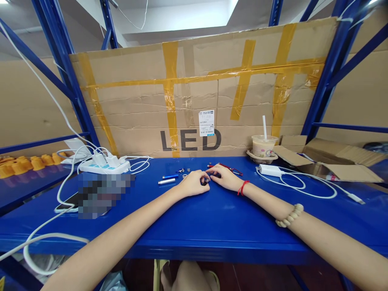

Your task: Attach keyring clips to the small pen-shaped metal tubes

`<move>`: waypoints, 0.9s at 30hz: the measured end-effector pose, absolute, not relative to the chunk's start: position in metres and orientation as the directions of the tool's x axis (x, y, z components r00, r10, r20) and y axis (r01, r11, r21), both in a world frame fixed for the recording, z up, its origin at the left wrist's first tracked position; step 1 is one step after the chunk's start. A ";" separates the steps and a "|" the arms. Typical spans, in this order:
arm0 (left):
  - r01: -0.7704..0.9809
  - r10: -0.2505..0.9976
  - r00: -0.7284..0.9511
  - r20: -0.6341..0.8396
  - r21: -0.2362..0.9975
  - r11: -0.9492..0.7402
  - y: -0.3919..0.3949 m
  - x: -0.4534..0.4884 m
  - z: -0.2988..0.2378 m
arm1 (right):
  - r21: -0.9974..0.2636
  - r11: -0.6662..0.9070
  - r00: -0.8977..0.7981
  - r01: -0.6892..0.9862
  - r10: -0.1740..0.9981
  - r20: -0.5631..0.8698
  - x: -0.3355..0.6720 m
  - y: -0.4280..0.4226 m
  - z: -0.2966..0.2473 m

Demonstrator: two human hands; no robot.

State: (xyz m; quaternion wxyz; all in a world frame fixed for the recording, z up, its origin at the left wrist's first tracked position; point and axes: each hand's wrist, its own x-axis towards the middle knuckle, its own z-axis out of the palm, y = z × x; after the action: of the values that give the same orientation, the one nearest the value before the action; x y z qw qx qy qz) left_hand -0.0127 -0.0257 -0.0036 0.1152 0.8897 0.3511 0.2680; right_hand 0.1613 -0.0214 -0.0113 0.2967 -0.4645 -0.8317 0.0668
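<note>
My left hand [194, 184] rests on the blue tabletop, fingers curled around a small dark object [203, 182] that is too hidden to name. Close beside it on the right is my right hand [223, 177], palm down with bent, slightly parted fingers reaching toward the left fingertips. No held thing shows in the right hand. A thin red item [233, 169] lies behind that hand, partly covered by it. Left of my left hand are a silver cylinder [166, 181], a slim blue stick [170, 176] and several tiny metal parts [181, 170].
A power strip [104, 165] with white cables and a phone [68, 201] lie left. At right are a lidded drink cup [263, 145] with a straw, a white adapter [270, 170] with its cable, and an opened cardboard box [339, 161]. A cardboard panel [136, 109] stands behind.
</note>
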 end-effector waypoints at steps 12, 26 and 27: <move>0.528 0.668 0.550 0.502 0.411 -0.743 -0.026 -0.018 -0.002 | -0.234 0.672 -0.519 0.703 0.709 0.477 0.164 -0.018 -0.015; 0.454 0.621 0.555 0.554 0.424 -0.784 -0.027 -0.019 0.000 | -0.208 0.614 -0.411 0.762 0.706 0.577 0.159 -0.029 -0.003; 0.439 0.619 0.552 0.559 0.436 -0.786 -0.026 -0.019 0.000 | -0.233 0.602 -0.361 0.764 0.698 0.618 0.158 -0.030 -0.002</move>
State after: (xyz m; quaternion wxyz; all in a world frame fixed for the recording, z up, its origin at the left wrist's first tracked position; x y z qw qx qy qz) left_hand -0.0188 -0.0260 0.0003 0.1235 0.8723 0.3032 0.3632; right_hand 0.1579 -0.0303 -0.0018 0.3500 -0.4436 -0.8237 -0.0469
